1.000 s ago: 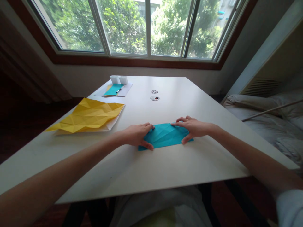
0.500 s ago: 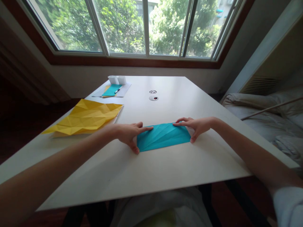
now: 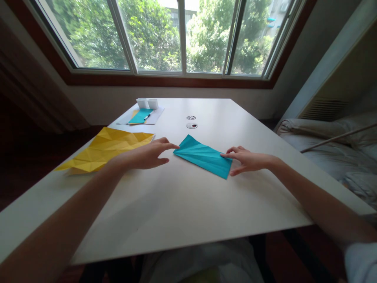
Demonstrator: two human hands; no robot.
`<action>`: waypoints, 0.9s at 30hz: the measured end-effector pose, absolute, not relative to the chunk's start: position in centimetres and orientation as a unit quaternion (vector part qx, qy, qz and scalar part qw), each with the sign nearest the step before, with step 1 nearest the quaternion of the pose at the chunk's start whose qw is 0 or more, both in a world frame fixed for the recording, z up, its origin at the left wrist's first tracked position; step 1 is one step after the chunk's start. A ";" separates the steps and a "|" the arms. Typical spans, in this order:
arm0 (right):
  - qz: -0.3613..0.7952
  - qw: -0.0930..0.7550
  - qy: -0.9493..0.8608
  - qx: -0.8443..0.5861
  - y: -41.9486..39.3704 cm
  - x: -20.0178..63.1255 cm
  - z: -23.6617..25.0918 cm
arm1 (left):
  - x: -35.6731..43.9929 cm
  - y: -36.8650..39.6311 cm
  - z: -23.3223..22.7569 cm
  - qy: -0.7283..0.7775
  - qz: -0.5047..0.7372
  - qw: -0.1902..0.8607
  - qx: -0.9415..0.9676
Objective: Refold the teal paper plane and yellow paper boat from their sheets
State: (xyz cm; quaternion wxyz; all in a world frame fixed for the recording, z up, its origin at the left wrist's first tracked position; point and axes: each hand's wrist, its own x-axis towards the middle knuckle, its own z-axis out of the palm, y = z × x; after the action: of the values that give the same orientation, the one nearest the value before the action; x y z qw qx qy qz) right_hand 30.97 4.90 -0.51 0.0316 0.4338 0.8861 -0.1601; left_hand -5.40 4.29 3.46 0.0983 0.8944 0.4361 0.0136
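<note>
Left hand [image 3: 149, 154] and right hand [image 3: 244, 159], digits apart, touch 2 ends of the blue paper [image 3: 203, 156] (creased, slanting) on the worktop [image 3: 182, 212].

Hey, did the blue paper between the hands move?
Yes. The blue paper has turned: its left end swung away from the person, closer to the nearer round disc in the table.
</note>
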 end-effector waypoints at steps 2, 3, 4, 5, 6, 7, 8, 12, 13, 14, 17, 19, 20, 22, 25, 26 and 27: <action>-0.134 0.007 0.895 0.425 4.3 30.1 -0.5 | -4.1 3.4 2.5 0.425 0.066 0.091 0.898; -0.129 -0.010 0.901 0.413 3.9 29.5 -0.4 | -3.2 3.0 1.9 0.413 0.075 0.092 0.903; -0.129 -0.027 0.908 0.397 3.4 29.0 -0.4 | -2.4 2.6 1.2 0.405 0.080 0.086 0.907; -0.133 -0.044 0.914 0.381 2.9 28.4 -0.4 | -1.7 2.2 0.5 0.404 0.078 0.077 0.908; -0.139 -0.059 0.920 0.363 2.3 27.8 -0.3 | -1.0 1.9 -0.1 0.410 0.072 0.066 0.907; -0.148 -0.069 0.925 0.342 1.7 27.2 -0.2 | -0.5 1.7 -0.7 0.424 0.069 0.056 0.901; -0.160 -0.075 0.932 0.317 1.2 26.6 -0.1 | -0.1 1.5 -1.1 0.432 0.061 0.053 0.898; -0.189 -0.072 0.951 0.234 -0.4 25.1 0.2 | 0.4 1.0 -2.3 0.431 0.036 0.041 0.901; -0.189 -0.069 0.952 0.230 -0.6 25.0 0.1 | 0.4 0.7 -2.4 0.426 0.027 0.043 0.903; -0.184 -0.065 0.952 0.235 -0.6 25.0 0.0 | 0.5 0.5 -2.5 0.421 0.017 0.050 0.906; -0.160 -0.043 0.946 0.281 0.0 25.3 -1.0 | 0.6 -0.5 -2.7 0.403 -0.023 0.079 0.911; -0.148 -0.021 0.936 0.318 0.8 25.6 -1.9 | 0.8 -1.0 -2.6 0.389 -0.042 0.092 0.915; -0.143 -0.013 0.932 0.333 1.2 25.7 -2.4 | 0.8 -1.2 -2.6 0.385 -0.049 0.097 0.916; -0.130 -0.007 0.925 0.358 2.3 26.0 -3.2 | 0.9 -1.3 -2.4 0.382 -0.055 0.107 0.916; -0.113 -0.008 0.910 0.399 4.0 26.1 -3.9 | 0.9 -1.3 -2.1 0.381 -0.053 0.120 0.915; -0.109 -0.006 0.906 0.408 4.6 26.1 -3.9 | 0.9 -1.3 -2.0 0.379 -0.052 0.123 0.916; -0.106 -0.003 0.905 0.413 5.1 26.1 -3.9 | 0.8 -1.4 -2.0 0.379 -0.051 0.124 0.915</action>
State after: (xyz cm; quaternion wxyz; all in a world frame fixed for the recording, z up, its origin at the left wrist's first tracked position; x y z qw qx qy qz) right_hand 26.06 5.06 -3.92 -0.0027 0.4127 0.9046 -0.1064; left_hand 0.84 -1.36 -1.97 0.1243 0.9155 0.3793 -0.0511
